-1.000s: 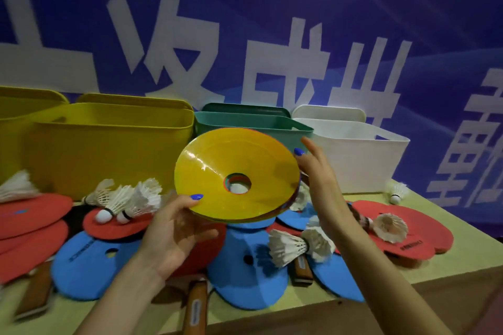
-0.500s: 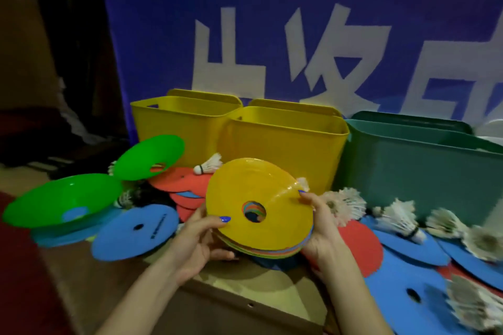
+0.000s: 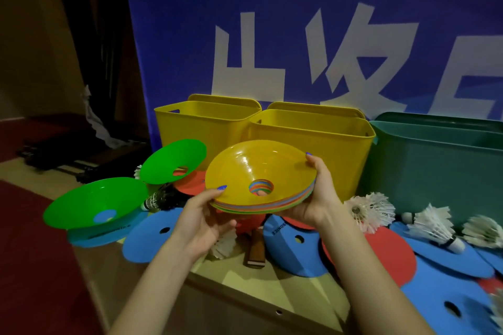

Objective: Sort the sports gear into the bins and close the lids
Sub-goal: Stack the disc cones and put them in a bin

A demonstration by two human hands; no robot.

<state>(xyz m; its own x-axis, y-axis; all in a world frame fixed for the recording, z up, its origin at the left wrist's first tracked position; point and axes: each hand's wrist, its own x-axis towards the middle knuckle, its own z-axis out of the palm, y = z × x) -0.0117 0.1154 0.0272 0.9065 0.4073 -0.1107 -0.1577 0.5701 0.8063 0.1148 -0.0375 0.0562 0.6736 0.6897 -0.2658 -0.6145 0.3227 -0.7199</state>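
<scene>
Cone stack [image 3: 245,171] before bin rims [image 3: 310,128]

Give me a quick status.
Both hands, left and right, grip the cone stack. Yellow bins open behind it. Nothing in the way.

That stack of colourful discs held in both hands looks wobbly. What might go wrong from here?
1. The stack of discs is tilted and gripped only at its rims by the left hand and right hand; lower discs may slide out.

2. The nearest yellow bin looks barely wider than the discs, so the stack might catch on its rim.

3. Shuttlecocks lie close below; a dropped disc could scatter them.
</scene>
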